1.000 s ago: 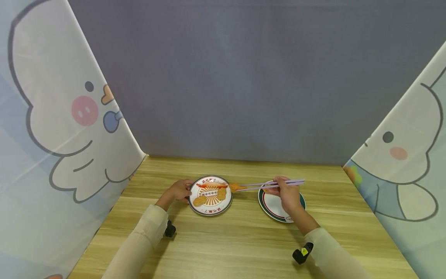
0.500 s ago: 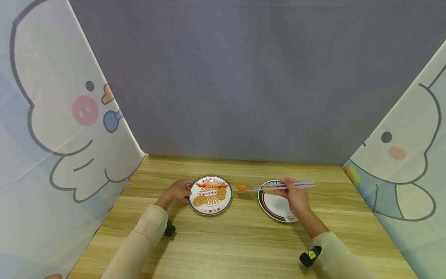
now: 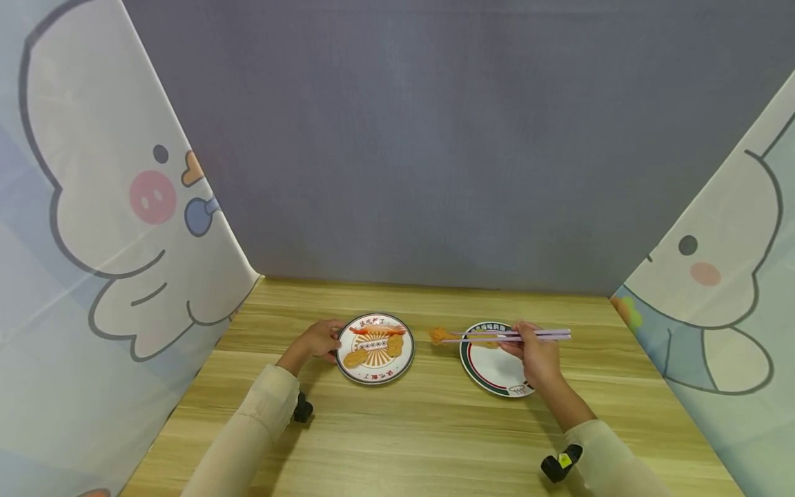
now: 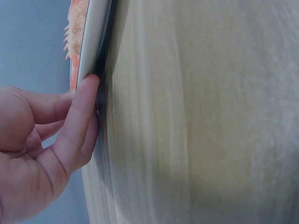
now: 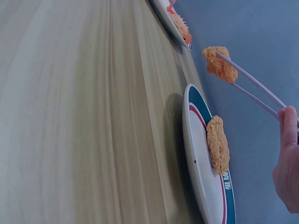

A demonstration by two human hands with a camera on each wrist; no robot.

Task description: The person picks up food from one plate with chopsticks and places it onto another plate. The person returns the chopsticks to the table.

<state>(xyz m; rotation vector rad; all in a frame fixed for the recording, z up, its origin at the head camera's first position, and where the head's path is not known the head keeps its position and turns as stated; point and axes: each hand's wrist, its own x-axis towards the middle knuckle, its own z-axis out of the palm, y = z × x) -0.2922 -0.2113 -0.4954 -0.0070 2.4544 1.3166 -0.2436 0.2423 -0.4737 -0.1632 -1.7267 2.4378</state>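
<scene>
My left hand (image 3: 319,339) pinches the left edge of a white plate (image 3: 375,376) with red lettering and a sunburst print. On that plate lie a shrimp-like piece (image 3: 379,330) and two golden fried pieces, one of them near the front (image 3: 356,357). My right hand (image 3: 539,353) holds pale purple chopsticks (image 3: 553,334), whose tips grip a fried chicken nugget (image 5: 220,64). In the right wrist view the nugget is up in the air, past the rim of a green-and-red-banded plate (image 3: 497,379). A long breaded piece (image 5: 217,144) rests on this second plate, partly behind the chopsticks in the head view.
Both plates stand on a wood-grain table (image 3: 397,435), a gap of bare wood between them. A grey cloth wall (image 3: 397,152) rises behind the table. Cartoon-printed panels close in the left (image 3: 124,241) and right sides.
My right hand has moved right with the chopsticks, carrying the nugget from the left plate's edge to the gap beside the green-banded plate. My left hand stays at its plate.
</scene>
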